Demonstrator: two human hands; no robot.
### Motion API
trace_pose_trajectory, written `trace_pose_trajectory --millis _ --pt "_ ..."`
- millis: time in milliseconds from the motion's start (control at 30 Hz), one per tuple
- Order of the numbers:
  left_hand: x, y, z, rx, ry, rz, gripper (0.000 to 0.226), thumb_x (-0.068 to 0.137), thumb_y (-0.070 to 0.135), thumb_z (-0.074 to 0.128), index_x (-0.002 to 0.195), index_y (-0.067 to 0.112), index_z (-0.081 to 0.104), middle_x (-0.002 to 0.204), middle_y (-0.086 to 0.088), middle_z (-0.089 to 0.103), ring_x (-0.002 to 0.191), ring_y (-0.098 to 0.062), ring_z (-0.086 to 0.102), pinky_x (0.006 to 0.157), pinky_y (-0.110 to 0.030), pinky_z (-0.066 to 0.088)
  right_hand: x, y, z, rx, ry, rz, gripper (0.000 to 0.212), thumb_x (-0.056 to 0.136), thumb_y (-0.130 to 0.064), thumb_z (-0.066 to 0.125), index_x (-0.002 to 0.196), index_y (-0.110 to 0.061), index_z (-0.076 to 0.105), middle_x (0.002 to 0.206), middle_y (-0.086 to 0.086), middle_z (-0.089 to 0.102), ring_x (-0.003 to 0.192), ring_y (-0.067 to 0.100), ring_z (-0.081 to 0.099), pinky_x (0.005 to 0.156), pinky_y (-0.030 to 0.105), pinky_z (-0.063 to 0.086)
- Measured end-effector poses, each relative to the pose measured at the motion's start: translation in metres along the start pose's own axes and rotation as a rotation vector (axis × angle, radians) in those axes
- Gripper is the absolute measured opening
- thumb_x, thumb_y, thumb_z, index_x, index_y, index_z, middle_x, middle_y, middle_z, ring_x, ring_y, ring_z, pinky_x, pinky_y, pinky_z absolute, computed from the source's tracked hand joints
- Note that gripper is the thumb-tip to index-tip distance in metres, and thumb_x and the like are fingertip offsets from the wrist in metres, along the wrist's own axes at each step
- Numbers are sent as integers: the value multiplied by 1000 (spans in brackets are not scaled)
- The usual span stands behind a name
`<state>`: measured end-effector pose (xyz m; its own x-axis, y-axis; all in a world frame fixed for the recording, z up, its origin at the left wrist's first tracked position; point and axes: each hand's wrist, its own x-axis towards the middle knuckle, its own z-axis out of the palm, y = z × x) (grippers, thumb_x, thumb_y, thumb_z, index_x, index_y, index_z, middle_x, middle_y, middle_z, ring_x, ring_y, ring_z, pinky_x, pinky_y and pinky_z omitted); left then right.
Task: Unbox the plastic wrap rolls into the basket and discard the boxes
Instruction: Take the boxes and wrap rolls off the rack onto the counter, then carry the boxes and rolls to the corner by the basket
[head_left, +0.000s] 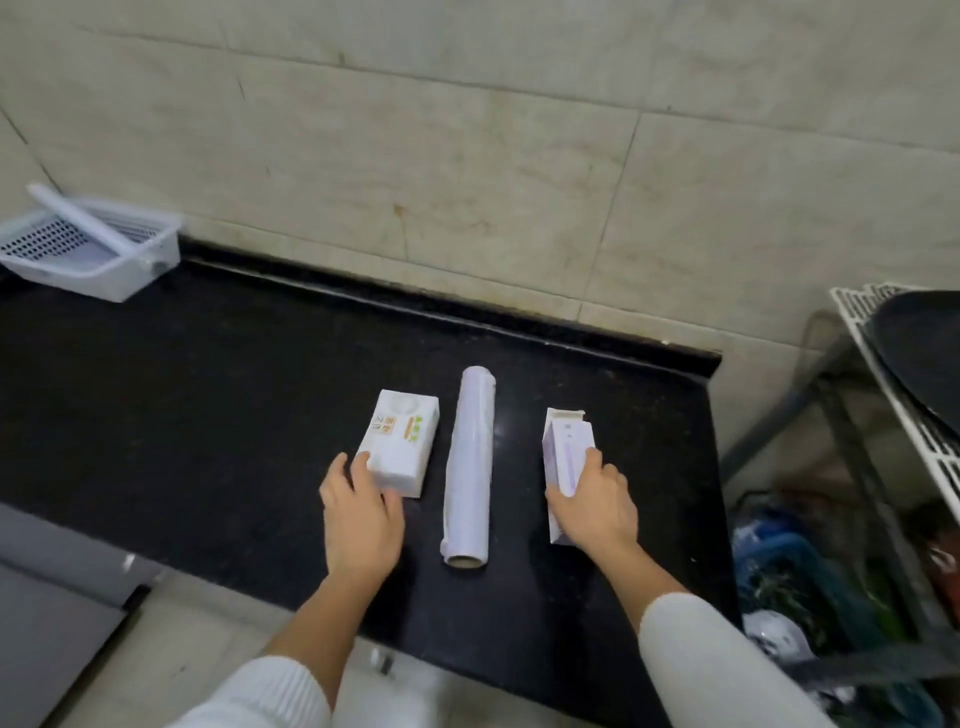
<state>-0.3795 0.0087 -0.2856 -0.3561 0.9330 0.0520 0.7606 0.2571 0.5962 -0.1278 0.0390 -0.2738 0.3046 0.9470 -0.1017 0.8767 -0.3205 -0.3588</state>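
A bare plastic wrap roll (468, 462) lies lengthwise in the middle of the black counter (208, 395). To its left lies a white box with orange print (400, 441); my left hand (361, 512) grips its near end. On the roll's right lies a white and purple box (566, 457) with its far flap open, and my right hand (597, 499) rests over its near half, fingers wrapped on it. A white perforated basket (88, 247) sits at the counter's far left against the wall, with a long white roll (78, 221) lying across it.
A tiled wall rises behind the counter. At the right edge stands a white wire rack (904, 395) with a dark pan (924, 348) on it. Below it on the floor lie bags and clutter (810, 571). The counter's right edge drops off next to the purple box.
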Motion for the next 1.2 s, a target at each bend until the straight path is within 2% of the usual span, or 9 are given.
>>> trace_pose_trajectory --millis 133,233,400,500,600,767,967,1100,1200 --pt "-4 -55 13 86 -129 -104 58 92 17 53 144 2 33 150 -27 25 137 -42 24 111 -52 32 -13 -6 29 -37 5 45 59 80 -44 59 125 -16 34 116 11 53 106 28 51 74 37 48" --pt "-7 -72 24 173 -186 -101 54 89 17 59 137 -1 44 145 -29 35 131 -46 32 108 -55 32 -15 -9 33 -57 15 73 66 80 -46 60 130 -15 31 119 11 50 108 28 51 79 40 50" --pt "-5 -75 27 225 -196 -109 48 92 24 54 136 7 45 146 -23 36 133 -41 29 107 -55 29 -9 -21 21 -105 155 -5 68 78 -48 61 131 -13 38 126 10 48 114 29 46 91 44 41" --pt "13 -68 22 148 -169 -173 47 95 26 48 139 9 40 145 -19 36 132 -38 31 107 -54 29 3 -41 15 -39 149 -130 63 84 -42 59 136 -14 36 132 9 46 120 27 42 98 44 38" --pt "38 -43 12 -78 -48 -313 49 98 24 43 143 6 34 144 -24 35 131 -40 31 104 -54 31 13 -67 18 95 -6 -231 68 89 -40 56 144 -12 29 142 7 40 130 24 37 108 42 37" --pt "64 -6 4 -105 29 -158 57 96 35 47 147 16 30 148 -19 32 132 -35 30 106 -52 31 24 -102 41 55 -255 -95 79 82 -58 55 136 -5 32 134 14 47 120 31 49 94 44 47" --pt "69 0 20 83 -375 -128 88 80 63 55 150 45 4 158 -14 6 142 -34 14 113 -53 23 31 -121 71 -42 -338 18 89 77 -62 61 135 -2 30 135 16 47 119 32 54 89 40 48" --pt "75 -6 19 153 -398 -74 97 72 61 58 148 49 0 133 -8 31 121 -27 33 92 -42 44 36 -127 79 -14 -355 97 75 78 -50 66 127 -5 32 129 15 53 113 32 57 84 38 51" --pt "88 -18 8 126 -383 -48 93 72 60 59 147 51 3 121 -5 33 113 -24 35 77 -34 43 41 -140 82 29 -358 138 71 81 -49 63 126 -4 32 126 16 57 111 32 59 83 39 51"
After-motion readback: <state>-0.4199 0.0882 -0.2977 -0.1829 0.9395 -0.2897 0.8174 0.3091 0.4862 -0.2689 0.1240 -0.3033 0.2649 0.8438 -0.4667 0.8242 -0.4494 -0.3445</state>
